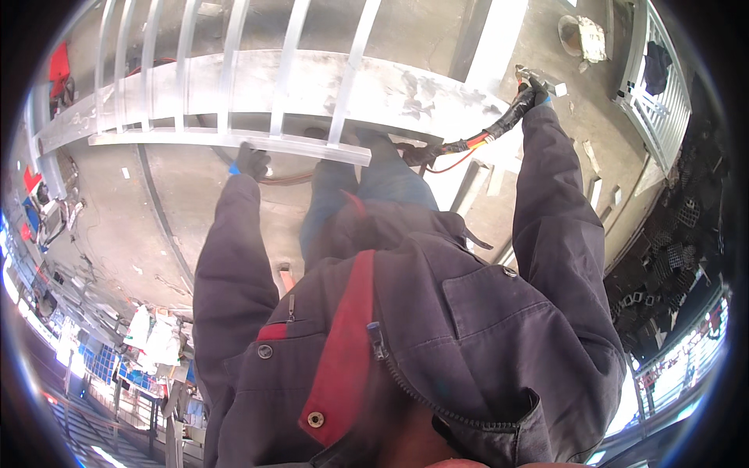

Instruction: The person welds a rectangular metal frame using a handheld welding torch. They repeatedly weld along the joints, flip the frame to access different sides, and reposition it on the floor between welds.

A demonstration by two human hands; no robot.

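A dark glove covers my left hand point(251, 161), which is closed at the near bottom rail of a pale metal railing point(308, 147) with several upright bars. Its fingertips overlap the rail's edge; part of the grip is hidden. Out to the right, my right hand point(538, 93), also gloved, is wrapped round a welding torch point(523, 79) whose tip points away from me. From that hand a thick cable point(507, 118), wrapped in black with an orange stretch, runs down left toward my legs. Beneath the railing bars lies a wide pale metal beam point(390, 93).
Another barred metal frame point(659, 101) stands at the far right. A round container point(573, 35) and loose metal strips point(468, 187) lie on the concrete floor point(109, 218). Dark stacked tube ends point(671, 257) fill the right edge. Red items point(58, 62) sit at far left.
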